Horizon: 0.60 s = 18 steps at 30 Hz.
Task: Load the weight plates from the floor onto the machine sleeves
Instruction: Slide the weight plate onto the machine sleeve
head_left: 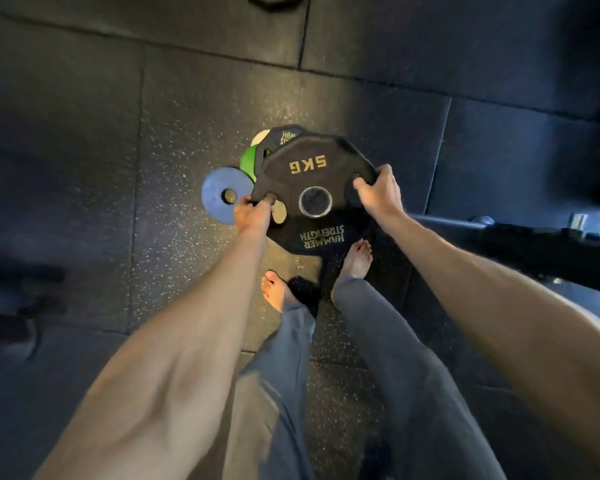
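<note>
Underfoot, the speckled black rubber floor (84, 133) filled nearly the whole view, its tiles meeting in thin seams. A dark machine frame (534, 244) reached in from the floor's right edge, ending close behind the person's right forearm.

The black twelve-sided plate (312, 181), marked 5KG and HAMMER STRENGTH, was held face up in both hands near the middle of the floor. It lay partly over a small cluster of other plates on the ground. A second black plate (284, 133) of the same make showed just past its far edge. A green plate (248, 161) and a blue plate (219, 188) lay at its left, and a small white plate (260, 137) peeped out at the far left of the cluster.

The left hand (252, 214) gripped the 5KG plate's left rim, fingers hooked through a grip hole. The right hand (381, 195) clasped the right rim, thumb on top and fingers wrapped round the edge. Two bare feet (274, 289) stood just nearer than the plate.
</note>
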Tool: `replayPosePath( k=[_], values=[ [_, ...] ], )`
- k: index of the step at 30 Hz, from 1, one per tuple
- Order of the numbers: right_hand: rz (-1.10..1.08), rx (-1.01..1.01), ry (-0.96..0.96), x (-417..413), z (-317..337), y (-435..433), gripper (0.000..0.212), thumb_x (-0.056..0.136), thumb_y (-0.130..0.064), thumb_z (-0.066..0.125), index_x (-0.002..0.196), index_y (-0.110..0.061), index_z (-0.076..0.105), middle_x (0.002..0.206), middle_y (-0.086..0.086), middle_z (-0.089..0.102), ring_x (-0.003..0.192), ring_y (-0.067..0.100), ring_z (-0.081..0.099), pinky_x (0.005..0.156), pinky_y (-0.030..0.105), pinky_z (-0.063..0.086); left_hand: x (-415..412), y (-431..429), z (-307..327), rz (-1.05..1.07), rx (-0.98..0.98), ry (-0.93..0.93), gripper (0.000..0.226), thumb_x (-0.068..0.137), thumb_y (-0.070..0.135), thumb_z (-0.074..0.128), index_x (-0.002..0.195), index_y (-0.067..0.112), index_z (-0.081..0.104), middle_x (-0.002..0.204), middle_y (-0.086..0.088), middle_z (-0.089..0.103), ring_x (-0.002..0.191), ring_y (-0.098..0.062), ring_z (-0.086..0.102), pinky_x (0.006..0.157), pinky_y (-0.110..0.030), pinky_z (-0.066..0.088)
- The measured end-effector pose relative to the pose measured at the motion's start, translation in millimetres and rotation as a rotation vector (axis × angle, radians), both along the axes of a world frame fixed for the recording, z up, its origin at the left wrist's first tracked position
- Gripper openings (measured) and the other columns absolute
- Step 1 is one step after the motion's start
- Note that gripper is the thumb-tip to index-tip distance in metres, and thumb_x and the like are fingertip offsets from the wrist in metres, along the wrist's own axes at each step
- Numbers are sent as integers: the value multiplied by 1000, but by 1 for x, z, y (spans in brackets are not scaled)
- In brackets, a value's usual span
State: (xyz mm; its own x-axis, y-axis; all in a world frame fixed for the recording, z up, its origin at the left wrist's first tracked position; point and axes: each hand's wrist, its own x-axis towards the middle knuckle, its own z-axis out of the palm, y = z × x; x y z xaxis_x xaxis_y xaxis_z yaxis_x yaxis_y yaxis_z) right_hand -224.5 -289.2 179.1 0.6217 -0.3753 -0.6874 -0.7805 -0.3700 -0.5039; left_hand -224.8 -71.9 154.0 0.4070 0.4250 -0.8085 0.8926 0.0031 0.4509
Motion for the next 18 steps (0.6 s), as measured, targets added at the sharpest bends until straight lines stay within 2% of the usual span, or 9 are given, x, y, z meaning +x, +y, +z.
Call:
replayPosePath(
  k=[2, 4, 6, 8, 10, 12, 14, 16, 18],
  values=[
    [-90, 23, -59, -2, 75, -4, 37, 95, -28, 59, 123, -5, 48, 107, 2, 54, 79, 8, 52, 56, 14, 39, 5, -3, 71, 58, -60, -42, 23, 81, 17, 73, 96, 9, 58, 82, -9, 64, 74, -22, 58, 67, -30, 45],
    [-172, 10, -134, -6, 148, -8, 36, 95, -31, 59, 119, -6, 49, 103, 1, 53, 77, 10, 52, 56, 20, 37, 13, -10, 144, 97, -104, -148, 23, 75, 22, 75, 78, 16, 53, 70, -12, 60, 66, -23, 54, 62, -34, 44],
    [-254, 8, -209, -7, 217, -14, 38, 93, -35, 60, 115, -6, 51, 103, 2, 56, 86, 15, 54, 62, 25, 39, 27, -21, 219, 75, -163, -253, 40, 81, 15, 73, 67, 21, 36, 51, -2, 50, 49, -17, 46, 49, -27, 41],
    [-336, -15, -280, -7, 282, -18, 38, 89, -37, 61, 111, -6, 53, 104, 4, 58, 93, 20, 56, 75, 30, 43, 38, -29, 289, -31, -242, -363, 45, 86, 8, 68, 66, 22, 30, 39, 6, 40, 36, -12, 38, 37, -20, 35],
    [-430, -32, -365, -11, 343, -24, 36, 85, -39, 64, 104, -10, 55, 102, 4, 61, 92, 20, 58, 76, 32, 45, 50, -36, 354, -136, -305, -449, 46, 86, 7, 67, 65, 22, 30, 39, 4, 37, 35, -15, 34, 34, -21, 32],
    [-544, -19, -477, -20, 397, -32, 35, 78, -40, 67, 98, -12, 57, 98, 4, 65, 85, 19, 61, 70, 31, 48, 60, -42, 411, -246, -342, -531, 43, 85, 8, 68, 66, 23, 33, 44, 0, 40, 37, -16, 34, 36, -22, 30],
    [-644, 43, -593, -34, 447, -35, 38, 71, -36, 71, 95, -8, 59, 85, 3, 64, 72, 18, 61, 61, 30, 48, 66, -50, 463, -355, -373, -587, 37, 84, 12, 69, 69, 23, 37, 52, -5, 46, 40, -17, 39, 40, -23, 32],
    [-712, 153, -722, -54, 492, -37, 33, 62, -29, 69, 83, -7, 55, 61, 3, 55, 50, 18, 50, 47, 28, 40, 67, -60, 511, -469, -422, -634, 29, 82, 17, 70, 72, 20, 43, 59, -7, 51, 39, -17, 44, 40, -23, 36],
    [-763, 167, -836, -76, 534, -38, 17, 66, -21, 66, 69, -12, 52, 49, 1, 46, 39, 17, 39, 43, 25, 33, 62, -73, 555, -585, -461, -683, 22, 81, 19, 71, 74, 17, 50, 59, -6, 54, 37, -13, 46, 38, -22, 38]
  ],
)
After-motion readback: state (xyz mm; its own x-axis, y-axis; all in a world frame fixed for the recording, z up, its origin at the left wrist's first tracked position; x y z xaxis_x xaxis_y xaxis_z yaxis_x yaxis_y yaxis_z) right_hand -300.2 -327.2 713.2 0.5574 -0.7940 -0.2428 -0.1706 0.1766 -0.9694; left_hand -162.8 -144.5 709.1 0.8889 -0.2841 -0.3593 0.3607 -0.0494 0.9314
